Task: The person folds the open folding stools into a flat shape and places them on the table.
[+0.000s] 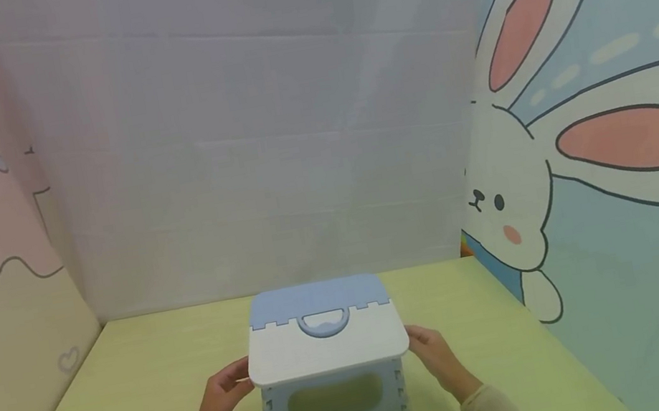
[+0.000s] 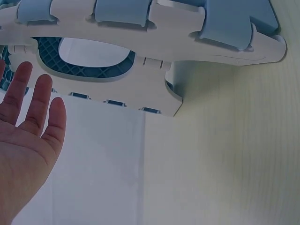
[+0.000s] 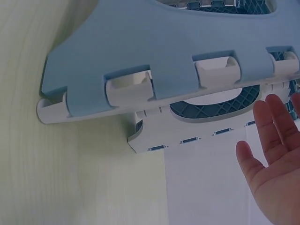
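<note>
A folding step stool (image 1: pixel 328 351) stands unfolded and upright on the table, its top half blue and half white. A blue carry handle (image 1: pixel 326 331) lies in the middle of the top. My left hand (image 1: pixel 221 398) is at the left edge of the top, fingers extended and fingertips right at the rim. On the opposite side, my right hand (image 1: pixel 439 358) has its fingertips close to the right edge. Both wrist views show the stool's hinged side panels, with the left palm (image 2: pixel 21 150) and right palm (image 3: pixel 281 180) facing them and the fingers loosely spread.
The pale yellow table (image 1: pixel 155 373) extends around the stool. Behind it hangs a plain whitish sheet (image 1: pixel 253 138). Cartoon-printed panels flank the table, with a rabbit (image 1: pixel 510 190) on the right one.
</note>
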Available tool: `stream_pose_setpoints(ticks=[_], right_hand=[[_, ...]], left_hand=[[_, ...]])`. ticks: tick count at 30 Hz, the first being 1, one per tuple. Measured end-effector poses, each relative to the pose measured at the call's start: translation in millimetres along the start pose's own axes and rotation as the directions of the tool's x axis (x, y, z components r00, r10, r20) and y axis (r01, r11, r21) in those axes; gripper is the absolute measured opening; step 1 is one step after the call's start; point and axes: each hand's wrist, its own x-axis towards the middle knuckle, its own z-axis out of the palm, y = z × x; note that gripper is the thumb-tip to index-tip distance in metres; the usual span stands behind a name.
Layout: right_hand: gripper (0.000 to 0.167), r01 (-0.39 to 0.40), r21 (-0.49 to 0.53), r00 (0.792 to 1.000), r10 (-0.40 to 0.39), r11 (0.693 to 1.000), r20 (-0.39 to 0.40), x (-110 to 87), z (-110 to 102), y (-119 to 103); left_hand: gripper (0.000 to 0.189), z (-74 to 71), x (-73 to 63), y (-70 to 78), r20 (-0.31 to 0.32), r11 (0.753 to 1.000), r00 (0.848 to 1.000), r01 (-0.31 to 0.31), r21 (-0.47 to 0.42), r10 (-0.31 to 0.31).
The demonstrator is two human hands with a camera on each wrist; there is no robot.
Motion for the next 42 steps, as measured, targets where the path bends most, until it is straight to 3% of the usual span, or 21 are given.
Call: stream_pose_setpoints(ticks=[8,20,23,27,30,36,38,42], right_hand=[[0.034,0.022,-0.002,0.999,-0.022,1.0,0.024,-1.2,3,0],[0.034,0.067,-0.005,0.995,-0.067,0.998,0.07,-3.5,-1,-4],[0.035,0.098,0.029,0.986,-0.101,0.995,0.132,-3.5,-4,-3],[0.038,0.19,0.094,0.952,-0.207,0.977,0.225,-4.6,-6,-1],[0.04,0.245,0.119,0.931,-0.268,0.962,0.249,-6.3,-5,1],[0.042,0.256,0.079,0.94,-0.267,0.963,0.211,-8.1,1,3],[0.042,0.268,0.059,0.942,-0.274,0.962,0.192,-7.1,2,1],[0.048,0.265,0.025,0.95,-0.265,0.964,0.165,-3.7,1,-2]], left_hand=[[0.039,0.8,2.3,-1.3,0.044,1.0,0.999,0.014,-0.009,-0.013],[0.041,1.3,-0.4,-2.1,0.107,0.993,0.99,-0.087,-0.083,0.096],[0.042,4.7,0.0,-1.2,0.091,0.992,0.988,-0.121,-0.048,0.125],[0.042,9.0,-0.9,1.2,0.047,0.99,0.99,-0.137,0.024,0.136],[0.04,10.3,-2.6,3.3,0.035,0.986,0.99,-0.138,0.094,0.135],[0.039,11.1,-6.3,5.6,0.008,0.974,0.995,-0.1,0.203,0.1],[0.039,13.1,-3.8,5.2,-0.015,0.969,0.992,-0.118,0.216,0.124],[0.038,18.0,2.7,3.7,-0.055,0.946,0.973,-0.206,0.251,0.226]])
